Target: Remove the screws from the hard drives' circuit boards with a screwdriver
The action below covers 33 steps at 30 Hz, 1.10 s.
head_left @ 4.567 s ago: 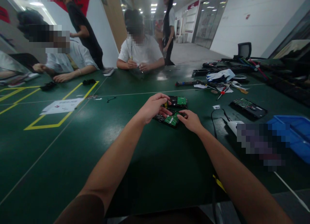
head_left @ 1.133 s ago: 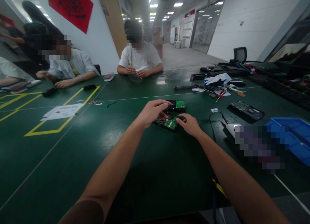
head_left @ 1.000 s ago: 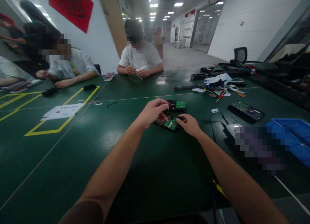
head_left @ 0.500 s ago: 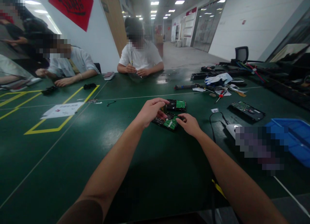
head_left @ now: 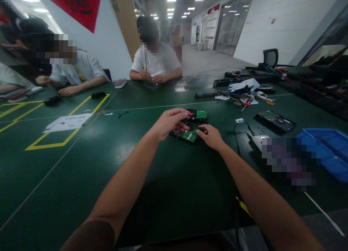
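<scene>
A black hard drive with a green circuit board (head_left: 189, 135) lies on the green table (head_left: 81, 164) in front of me. My left hand (head_left: 169, 122) hovers over its far left part with fingers pinched round a small tool with a yellowish handle, mostly hidden. My right hand (head_left: 210, 136) rests on the drive's right edge, fingers curled against it. A second drive with a green board (head_left: 198, 115) lies just behind.
A third drive (head_left: 274, 120) lies to the right, near a blue tray (head_left: 326, 149) and a black cable (head_left: 239, 135). Tools, a red screwdriver (head_left: 247, 103) and white gloves (head_left: 243, 85) sit further back. Two people sit across the table; paper (head_left: 67, 122) lies in a yellow-taped box.
Both hands stay on the near drive. My left hand's pinch has shifted slightly over the board. The view has drifted a little.
</scene>
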Available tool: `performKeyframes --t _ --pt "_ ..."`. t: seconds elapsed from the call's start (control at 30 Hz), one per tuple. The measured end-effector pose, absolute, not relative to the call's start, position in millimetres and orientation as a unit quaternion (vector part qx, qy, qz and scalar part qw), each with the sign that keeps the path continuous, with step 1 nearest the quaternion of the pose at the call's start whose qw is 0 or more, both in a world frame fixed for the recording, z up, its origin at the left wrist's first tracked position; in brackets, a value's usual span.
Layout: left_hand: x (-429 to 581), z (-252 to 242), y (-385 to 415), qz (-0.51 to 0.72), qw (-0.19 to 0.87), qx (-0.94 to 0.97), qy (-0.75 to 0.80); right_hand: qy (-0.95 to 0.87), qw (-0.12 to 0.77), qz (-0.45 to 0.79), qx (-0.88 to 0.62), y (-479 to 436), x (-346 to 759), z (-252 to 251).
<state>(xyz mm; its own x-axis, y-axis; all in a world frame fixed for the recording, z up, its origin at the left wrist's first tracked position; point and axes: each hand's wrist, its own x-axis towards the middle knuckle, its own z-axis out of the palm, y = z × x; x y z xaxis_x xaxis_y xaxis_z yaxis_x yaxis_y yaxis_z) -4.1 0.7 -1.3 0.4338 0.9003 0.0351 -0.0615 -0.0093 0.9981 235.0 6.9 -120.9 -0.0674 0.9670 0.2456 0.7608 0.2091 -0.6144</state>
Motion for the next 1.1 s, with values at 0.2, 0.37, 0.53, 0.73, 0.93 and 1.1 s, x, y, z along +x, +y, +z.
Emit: performKeyframes --t 0.2,0.37,0.53,0.73,0.93,1.1 --pt "-4.7 2.0 -0.6 0.403 0.589 0.593 0.375 -0.721 0.310 0.152 -0.601 10.6 237.4 -124.5" --pt "-3.7 5.0 -4.0 0.386 0.595 0.604 0.364 -0.716 0.318 0.162 -0.600 9.2 237.7 -126.7" --pt "-2.9 3.0 -4.1 0.379 0.594 0.612 0.359 -0.719 0.317 0.169 -0.595 6.8 236.2 -124.6" --pt "-3.4 4.7 -5.4 0.377 0.589 0.614 0.366 -0.717 0.314 0.157 -0.603 4.9 235.8 -122.2" --pt "-2.3 4.6 -4.9 0.382 0.593 0.604 0.371 -0.703 0.316 0.167 -0.615 2.6 233.8 -120.6" --pt "-0.7 5.7 -6.1 0.381 0.598 0.590 0.387 -0.691 0.326 0.194 -0.615 3.6 234.2 -121.6"
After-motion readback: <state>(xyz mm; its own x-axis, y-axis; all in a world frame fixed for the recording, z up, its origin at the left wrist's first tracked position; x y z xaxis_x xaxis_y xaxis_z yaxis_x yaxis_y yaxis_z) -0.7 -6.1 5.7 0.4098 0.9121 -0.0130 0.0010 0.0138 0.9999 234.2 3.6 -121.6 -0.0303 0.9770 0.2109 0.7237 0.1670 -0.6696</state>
